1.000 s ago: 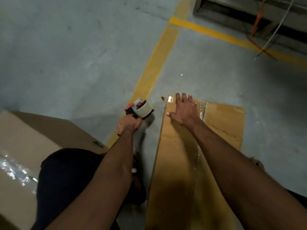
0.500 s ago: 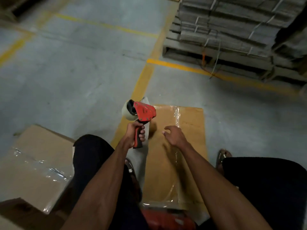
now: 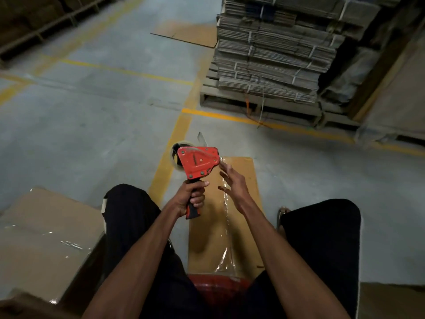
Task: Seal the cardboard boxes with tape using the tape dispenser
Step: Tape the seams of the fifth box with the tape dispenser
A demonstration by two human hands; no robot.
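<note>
Compared with half a second before, the tape dispenser (image 3: 197, 163) had turned so that its red flat side faced the camera, and the right hand (image 3: 232, 184) had risen off the box toward its front edge. At the far left a closed cardboard box (image 3: 46, 236) lay on the grey floor (image 3: 92, 116), with a strip of shiny clear tape across its top. Next to it came the person's left knee in dark cloth. The left hand (image 3: 192, 199) was closed firmly around the black and orange handle of the dispenser and held it upright in the air, above the left edge of the flat box (image 3: 239, 171). The dispenser had a red metal plate with small screws, and a roll of clear tape (image 3: 176, 155) showed behind it on the left side. The right hand was open, fingers spread, holding nothing; its fingertips (image 3: 222, 166) were just beside the front corner of the dispenser, and I cannot tell whether they touched it. The flat brown box lay between the knees, with clear tape down its middle seam. At the right, bundles of flattened cardboard (image 3: 276, 54) stood stacked on a pallet (image 3: 253, 102).
</note>
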